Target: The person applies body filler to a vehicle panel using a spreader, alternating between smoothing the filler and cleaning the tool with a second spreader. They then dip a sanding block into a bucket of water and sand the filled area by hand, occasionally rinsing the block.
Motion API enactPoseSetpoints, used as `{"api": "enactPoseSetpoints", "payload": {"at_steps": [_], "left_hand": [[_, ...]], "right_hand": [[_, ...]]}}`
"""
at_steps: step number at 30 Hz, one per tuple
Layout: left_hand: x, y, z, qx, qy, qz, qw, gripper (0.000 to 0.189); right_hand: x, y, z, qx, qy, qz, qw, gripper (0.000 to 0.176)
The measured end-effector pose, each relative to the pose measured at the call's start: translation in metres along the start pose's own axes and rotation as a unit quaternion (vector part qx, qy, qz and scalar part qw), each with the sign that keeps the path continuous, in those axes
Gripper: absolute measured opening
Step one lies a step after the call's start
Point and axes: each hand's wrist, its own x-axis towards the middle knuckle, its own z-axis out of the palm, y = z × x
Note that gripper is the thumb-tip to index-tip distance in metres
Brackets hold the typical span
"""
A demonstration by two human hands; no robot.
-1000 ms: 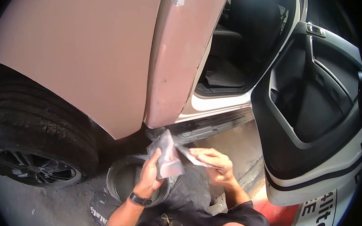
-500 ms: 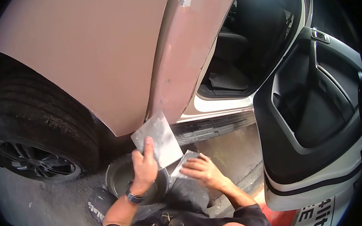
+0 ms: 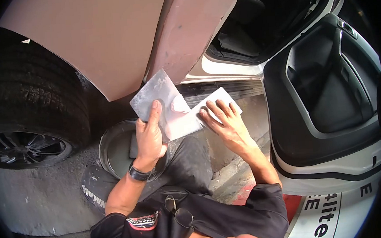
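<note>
My left hand (image 3: 150, 139) is closed around a flat square mixing plate (image 3: 153, 88), with the thumb lying on its upper face. White smears and a pale pinkish patch of putty (image 3: 179, 104) show on the plate. My right hand (image 3: 229, 129) grips a pale flat putty spreader (image 3: 222, 95), its fingers spread across the top; the thumb is hidden. The spreader's left edge meets or overlaps the plate's right side. Both tools are held in front of the car's pinkish sill area.
A round bucket (image 3: 103, 154) holding a dark block stands below my left hand. The car's tyre (image 3: 34, 92) is at left, a pinkish body panel (image 3: 88, 42) above. An open car door (image 3: 324, 131) stands at right, beside a black side step (image 3: 224, 90).
Both hands have moved up in view with the plate and the spreader. The spreader has come against the plate. My view has shifted, and more of my lap and shirt shows.
</note>
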Motion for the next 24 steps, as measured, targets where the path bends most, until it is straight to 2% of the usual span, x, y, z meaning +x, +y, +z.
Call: {"api": "enactPoseSetpoints", "payload": {"at_steps": [3, 6, 9, 12, 15, 18, 20, 21, 24], "left_hand": [[-0.002, 0.008, 0.004, 0.036, -0.008, 0.084, 0.996, 0.028], [-0.011, 0.006, 0.008, 0.162, 0.001, 0.125, 0.979, 0.03], [-0.015, 0.007, 0.019, 0.128, -0.012, 0.148, 0.981, 0.031], [-0.02, 0.014, 0.024, 0.149, -0.023, 0.125, 0.981, 0.032], [-0.017, 0.008, 0.014, 0.234, 0.031, 0.085, 0.968, 0.031], [-0.009, 0.016, 0.01, 0.173, 0.058, 0.172, 0.968, 0.029], [-0.007, 0.034, 0.016, 0.036, 0.078, 0.21, 0.974, 0.029], [-0.001, 0.033, 0.002, 0.013, 0.04, 0.221, 0.974, 0.029], [0.01, 0.027, -0.034, 0.24, -0.081, 0.127, 0.959, 0.032]], "right_hand": [[-0.006, -0.007, -0.008, 0.083, 0.166, 0.035, 0.982, 0.049], [-0.001, -0.026, -0.018, 0.033, 0.229, -0.008, 0.973, 0.044], [0.007, -0.033, -0.023, -0.011, 0.189, -0.014, 0.982, 0.049], [0.013, -0.037, -0.018, -0.047, 0.151, -0.044, 0.986, 0.049], [0.01, -0.04, -0.012, -0.009, 0.133, -0.067, 0.989, 0.05], [0.004, -0.03, -0.019, -0.023, 0.07, -0.109, 0.991, 0.052], [0.0, -0.012, -0.029, -0.051, 0.007, -0.133, 0.99, 0.053], [0.003, 0.003, -0.044, -0.071, 0.026, -0.112, 0.991, 0.055], [0.018, 0.033, -0.123, -0.138, 0.117, -0.018, 0.983, 0.052]]}}
